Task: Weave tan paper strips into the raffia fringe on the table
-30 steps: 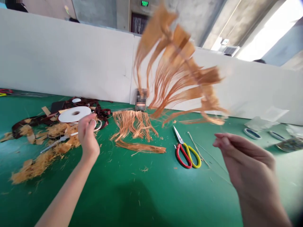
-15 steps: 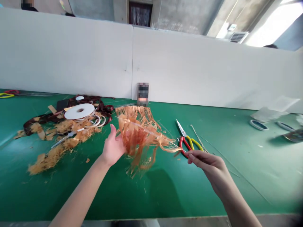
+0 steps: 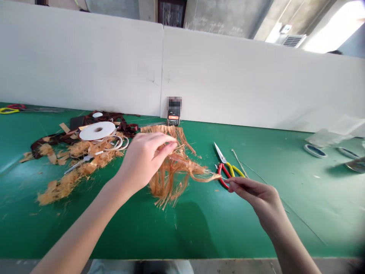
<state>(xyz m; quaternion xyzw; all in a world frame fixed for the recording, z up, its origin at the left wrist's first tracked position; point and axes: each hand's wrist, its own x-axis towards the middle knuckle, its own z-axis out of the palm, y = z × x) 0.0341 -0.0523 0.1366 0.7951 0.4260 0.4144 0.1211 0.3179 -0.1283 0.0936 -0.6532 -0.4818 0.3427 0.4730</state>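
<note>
An orange-brown fringed ribbon [image 3: 168, 182] is gathered along a thin wire, its frayed strands hanging above the green table. My right hand [image 3: 255, 194] pinches the wire's right end between thumb and fingers. My left hand [image 3: 145, 158] is closed at the upper left of the bunch, thumb and forefinger together on fine strands; it hides part of the ribbon. Flat behind it lies another fringed strip [image 3: 178, 133]. Just beyond my right fingertips are scissors [image 3: 219, 154] with red and yellow handles beside them.
At left, a white spool [image 3: 97, 131] rests among dark brown ribbon [image 3: 40, 146], frayed scraps [image 3: 62, 186] and a grey-handled tool [image 3: 80, 163]. A phone [image 3: 173, 114] leans on the white partition [image 3: 242, 76]. Tape rolls [image 3: 315, 151] and clear plastic [image 3: 325, 137] lie right. Thin wires [image 3: 302, 219] cross the table.
My left hand has gone from open under the ribbon to closed above it, with its back turned up. My right hand keeps its pinch on the wire. The view has shifted slightly.
</note>
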